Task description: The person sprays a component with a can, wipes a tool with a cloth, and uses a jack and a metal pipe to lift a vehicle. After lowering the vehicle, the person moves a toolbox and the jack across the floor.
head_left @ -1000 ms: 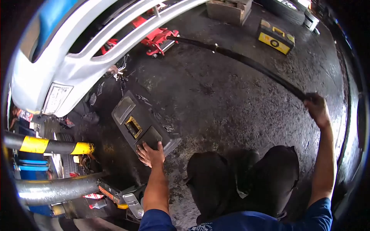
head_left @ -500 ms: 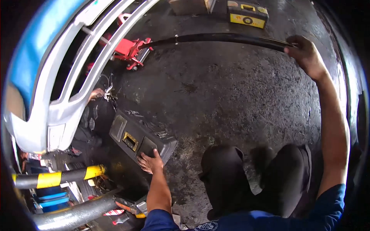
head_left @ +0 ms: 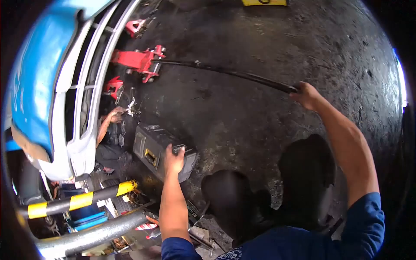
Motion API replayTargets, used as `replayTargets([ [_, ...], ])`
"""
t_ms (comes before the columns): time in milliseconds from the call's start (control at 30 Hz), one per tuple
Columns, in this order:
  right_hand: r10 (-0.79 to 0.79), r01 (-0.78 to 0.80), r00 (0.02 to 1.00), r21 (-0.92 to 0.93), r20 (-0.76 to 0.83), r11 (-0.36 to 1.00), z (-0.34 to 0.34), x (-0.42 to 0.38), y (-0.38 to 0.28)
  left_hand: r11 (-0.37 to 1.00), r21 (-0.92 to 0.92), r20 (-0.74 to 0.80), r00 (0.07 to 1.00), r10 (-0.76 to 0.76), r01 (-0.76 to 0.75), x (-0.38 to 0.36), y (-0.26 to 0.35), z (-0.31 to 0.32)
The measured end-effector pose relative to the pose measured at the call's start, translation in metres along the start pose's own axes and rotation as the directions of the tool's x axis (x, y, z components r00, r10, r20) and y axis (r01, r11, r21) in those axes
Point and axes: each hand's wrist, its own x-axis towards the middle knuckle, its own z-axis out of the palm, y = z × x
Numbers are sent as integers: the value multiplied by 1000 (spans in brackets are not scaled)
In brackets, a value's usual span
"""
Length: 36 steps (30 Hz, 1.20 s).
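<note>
My right hand (head_left: 306, 96) is closed round the end of a long black handle (head_left: 242, 76). That handle runs left to a red floor jack (head_left: 141, 60) at the front of a vehicle. Over the right part of a dark toolbox (head_left: 149, 139) is my left hand (head_left: 174, 161), with thumb and fingers apart. Whether it touches the lid is hard to tell. A yellow latch or handle (head_left: 150, 157) shows on the toolbox's side.
Another person's hand (head_left: 116, 115) reaches from under the white bumper (head_left: 82, 143) near metal parts. Red stands (head_left: 113, 86) stand by the vehicle. A black-and-yellow bar (head_left: 82, 200) and a grey pipe (head_left: 93, 234) cross the lower left. A yellow case (head_left: 264, 2) is at the top.
My right hand has come down and left with the handle's end, which now slopes down to the right. My left hand has moved up over the toolbox. The view has shifted.
</note>
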Motion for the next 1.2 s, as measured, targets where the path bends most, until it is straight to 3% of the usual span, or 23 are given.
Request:
replayTargets([
  [67, -42, 43, 999, 25, -26, 999, -2, -1, 4, 961, -111, 15, 967, 255, -252, -18, 84, -5],
  [100, -31, 30, 999, 175, 5, 984, 1, 10, 16, 926, -162, 57, 933, 355, -342, -30, 131, -12],
  [133, -106, 106, 994, 32, -27, 994, -9, -8, 0, 860, -147, 43, 866, 498, -488, -39, 168, -15],
  [167, -134, 137, 987, 30, -95, 990, -12, -14, -6, 773, -136, 22, 778, 628, -620, -48, 204, -17],
  [200, -142, 150, 988, 136, -65, 979, -24, -33, -21, 666, -51, -7, 667, 745, -744, -61, 243, -21],
  [233, -231, 258, 962, 203, -148, 944, -27, -46, -31, 541, 42, -33, 540, 841, -840, -74, 279, -26],
  [267, -261, 285, 957, 247, -126, 926, -35, -62, -51, 528, 28, -30, 527, 849, -849, -87, 313, -31],
  [333, -394, 411, 911, 352, -123, 841, -56, -89, -87, 316, 314, -132, 289, 948, -895, -104, 370, -43],
  [400, -582, 589, 792, 484, -184, 648, -56, -94, -121, 270, 325, -255, 191, 948, -906, -98, 401, -54],
  [433, -692, 657, 690, 584, -213, 477, -57, -98, -136, 251, 383, -317, 129, 940, -889, -88, 404, -61],
  [500, -765, 766, 582, 503, -276, 401, -70, -108, -156, 194, 297, -394, 65, 917, -935, -71, 407, -86],
  [600, -810, 804, 558, 362, -182, 472, -80, -105, -147, 186, 261, -330, 93, 939, -947, -65, 400, -90],
  [633, -833, 825, 530, 324, -159, 463, -75, -94, -132, 93, 294, -312, -3, 950, -951, -65, 397, -82],
  [733, -725, 581, 688, 624, -34, 522, -70, -73, -56, 75, 184, -78, 61, 995, -980, -82, 401, -26],
  [767, -627, 551, 777, 549, -63, 628, -69, -63, -21, 87, 125, 3, 88, 996, -988, -81, 399, 4],
  [833, -292, 301, 949, 614, -118, 730, -63, -44, 58, 110, 101, 76, 117, 990, -989, -82, 406, 55],
  [867, -85, 208, 963, 507, -255, 836, -63, -50, 85, 114, 117, 100, 126, 987, -987, -80, 407, 79],
  [1000, 75, 50, 909, 285, -410, 957, -55, -36, 277, 113, 164, 221, 148, 964, -980, -71, 403, 134],
  [1033, 150, -30, 895, 278, -420, 960, -55, -45, 302, 118, 161, 239, 154, 959, -980, -71, 398, 136],
  [1167, 186, -80, 829, 217, -527, 973, -48, -71, 356, 99, 170, 251, 140, 958, -981, -71, 400, 126],
  [1200, 264, -119, 853, 324, -451, 938, -45, -75, 357, 89, 162, 242, 127, 962, -983, -71, 399, 123],
])
